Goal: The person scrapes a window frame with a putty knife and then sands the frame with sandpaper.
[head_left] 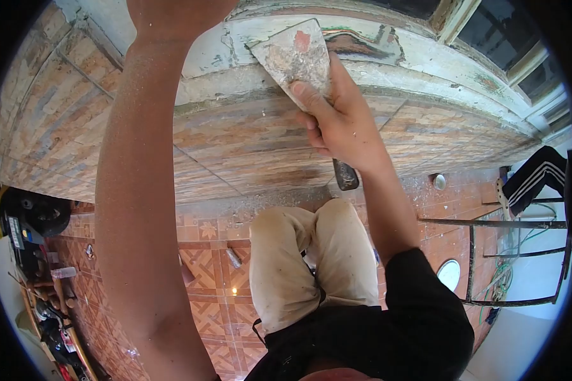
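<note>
My right hand (343, 124) is closed around a scraper (292, 54), a wide putty knife with a dirty, plaster-smeared blade and a reddish patch. Its thumb presses on the blade, and the dark handle end sticks out below the palm. The blade lies over the white window sill (235, 82), whose paint is chipped and worn. Beside the blade, a bare brown and greenish patch (356, 43) shows through the paint. At the top edge of the view is my left hand (181, 14), raised near the window frame; its fingers are cut off from sight.
Below the sill runs a tiled wall (248, 146). Paint crumbs lie on the tiled floor near my knees, with a small cylinder (234, 257) to the left. On the right are a metal frame (470, 254), a cup (439, 182), a round white lid-like object (449, 274) and another person's leg (534, 181).
</note>
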`<state>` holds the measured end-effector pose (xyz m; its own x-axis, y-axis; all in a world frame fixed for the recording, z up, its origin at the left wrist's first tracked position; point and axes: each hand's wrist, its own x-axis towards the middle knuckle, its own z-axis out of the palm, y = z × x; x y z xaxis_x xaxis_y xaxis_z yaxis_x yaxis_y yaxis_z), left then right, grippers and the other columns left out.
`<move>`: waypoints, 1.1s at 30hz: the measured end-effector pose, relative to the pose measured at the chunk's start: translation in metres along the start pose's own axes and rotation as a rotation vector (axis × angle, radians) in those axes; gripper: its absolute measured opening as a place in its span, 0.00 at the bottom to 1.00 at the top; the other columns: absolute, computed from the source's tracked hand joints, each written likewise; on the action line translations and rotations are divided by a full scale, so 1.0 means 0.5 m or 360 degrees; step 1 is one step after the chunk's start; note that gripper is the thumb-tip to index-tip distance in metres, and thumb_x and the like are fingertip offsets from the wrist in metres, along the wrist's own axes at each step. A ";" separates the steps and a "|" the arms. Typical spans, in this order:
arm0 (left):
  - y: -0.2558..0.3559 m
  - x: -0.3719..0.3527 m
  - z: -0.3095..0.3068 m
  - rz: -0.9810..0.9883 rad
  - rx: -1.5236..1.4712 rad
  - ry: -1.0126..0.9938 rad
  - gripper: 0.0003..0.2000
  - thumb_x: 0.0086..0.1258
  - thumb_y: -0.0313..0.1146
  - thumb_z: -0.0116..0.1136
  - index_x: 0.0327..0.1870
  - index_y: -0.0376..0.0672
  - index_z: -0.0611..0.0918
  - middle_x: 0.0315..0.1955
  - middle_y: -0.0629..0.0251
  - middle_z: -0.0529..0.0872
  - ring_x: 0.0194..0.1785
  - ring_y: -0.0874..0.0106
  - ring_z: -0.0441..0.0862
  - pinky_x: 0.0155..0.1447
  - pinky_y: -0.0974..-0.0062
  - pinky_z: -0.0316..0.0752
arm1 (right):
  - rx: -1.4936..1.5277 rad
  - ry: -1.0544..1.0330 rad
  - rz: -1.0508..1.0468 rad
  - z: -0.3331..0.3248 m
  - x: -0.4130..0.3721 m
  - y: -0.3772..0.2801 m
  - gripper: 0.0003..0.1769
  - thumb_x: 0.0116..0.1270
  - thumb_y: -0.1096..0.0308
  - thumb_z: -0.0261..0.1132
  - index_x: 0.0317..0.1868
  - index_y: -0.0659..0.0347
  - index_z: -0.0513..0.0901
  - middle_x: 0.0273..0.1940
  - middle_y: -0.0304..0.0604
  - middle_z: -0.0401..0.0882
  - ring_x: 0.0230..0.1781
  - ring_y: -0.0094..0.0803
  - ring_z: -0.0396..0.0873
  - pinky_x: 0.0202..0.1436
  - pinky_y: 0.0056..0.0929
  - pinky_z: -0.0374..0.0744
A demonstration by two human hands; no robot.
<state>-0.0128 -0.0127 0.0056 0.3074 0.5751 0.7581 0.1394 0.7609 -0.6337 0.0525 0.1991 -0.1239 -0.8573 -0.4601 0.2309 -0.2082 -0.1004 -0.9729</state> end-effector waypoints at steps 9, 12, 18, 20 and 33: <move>0.016 0.009 -0.005 -0.0023 -0.0071 0.0028 0.08 0.72 0.28 0.59 0.45 0.34 0.87 0.52 0.55 0.89 0.62 0.58 0.84 0.75 0.54 0.63 | -0.0472 0.0036 -0.0423 0.132 0.055 0.053 0.20 0.79 0.64 0.57 0.65 0.62 0.66 0.40 0.58 0.83 0.37 0.52 0.84 0.44 0.46 0.81; 0.025 0.015 -0.021 -0.0094 0.0017 -0.0132 0.08 0.72 0.28 0.59 0.45 0.34 0.86 0.53 0.55 0.89 0.62 0.59 0.84 0.76 0.54 0.63 | -0.0304 0.0098 -0.0402 0.156 0.042 0.087 0.20 0.80 0.63 0.58 0.66 0.61 0.66 0.35 0.50 0.81 0.30 0.39 0.80 0.34 0.36 0.78; 0.017 0.006 -0.009 -0.0074 -0.0070 -0.0026 0.09 0.73 0.28 0.58 0.45 0.34 0.87 0.52 0.55 0.89 0.63 0.59 0.84 0.76 0.54 0.62 | 0.0127 0.0256 -0.0114 0.063 -0.005 0.073 0.17 0.81 0.61 0.58 0.63 0.56 0.67 0.24 0.35 0.73 0.13 0.18 0.66 0.14 0.20 0.64; 0.023 0.012 -0.016 -0.0117 0.0003 -0.0121 0.09 0.73 0.27 0.58 0.46 0.34 0.87 0.52 0.54 0.89 0.62 0.59 0.84 0.76 0.55 0.62 | 0.0240 0.0311 -0.0015 0.032 -0.026 0.048 0.16 0.81 0.60 0.58 0.63 0.54 0.67 0.23 0.34 0.70 0.11 0.17 0.62 0.11 0.19 0.60; 0.033 0.017 -0.033 -0.0257 0.0021 -0.0340 0.12 0.76 0.29 0.54 0.52 0.33 0.85 0.56 0.52 0.88 0.65 0.57 0.82 0.76 0.54 0.61 | 0.0521 0.0219 -0.0136 0.115 -0.010 0.079 0.20 0.81 0.62 0.57 0.65 0.56 0.64 0.28 0.38 0.75 0.16 0.21 0.69 0.15 0.24 0.66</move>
<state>0.0077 -0.0003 -0.0009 0.0761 0.4953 0.8654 0.1575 0.8510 -0.5009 0.0757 0.1467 -0.1638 -0.9031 -0.3173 0.2893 -0.1394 -0.4206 -0.8965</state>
